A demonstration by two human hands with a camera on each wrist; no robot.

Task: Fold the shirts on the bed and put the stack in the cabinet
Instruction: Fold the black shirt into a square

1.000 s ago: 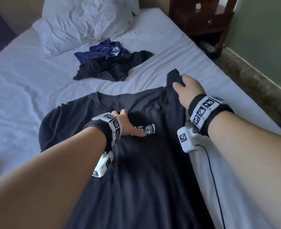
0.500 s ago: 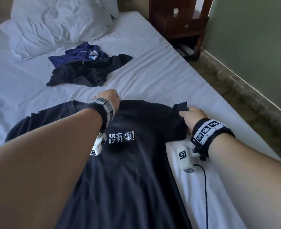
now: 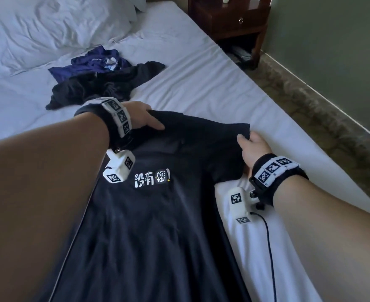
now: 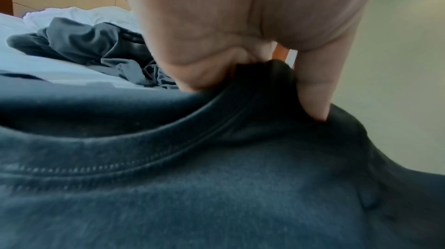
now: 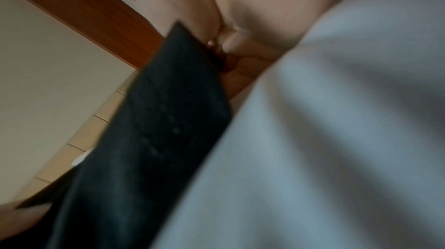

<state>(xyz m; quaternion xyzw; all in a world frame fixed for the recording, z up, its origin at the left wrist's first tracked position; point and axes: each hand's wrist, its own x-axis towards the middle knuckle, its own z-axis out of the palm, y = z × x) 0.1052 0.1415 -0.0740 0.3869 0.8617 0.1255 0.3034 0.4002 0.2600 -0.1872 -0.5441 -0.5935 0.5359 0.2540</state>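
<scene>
- While lying flat along the bed's [image 3: 201, 88] near edge, the black shirt [image 3: 158, 236] is showing its white print.
- Left hand [image 3: 140, 115] is pinching the collar [image 4: 216, 129], thumb and fingers closed on it.
- Right hand [image 3: 253, 147] is gripping the sleeve [image 3: 230, 149] toward the bed's right edge.
- Crumpled shirts [image 3: 97, 83] are lying near the pillows [image 3: 60, 29].

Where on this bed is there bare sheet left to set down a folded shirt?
Bare white sheet lies between the crumpled dark clothes pile, the spread black printed T-shirt and the bed's right edge. The middle is crowded by that T-shirt, the head end by the white pillows.
</scene>
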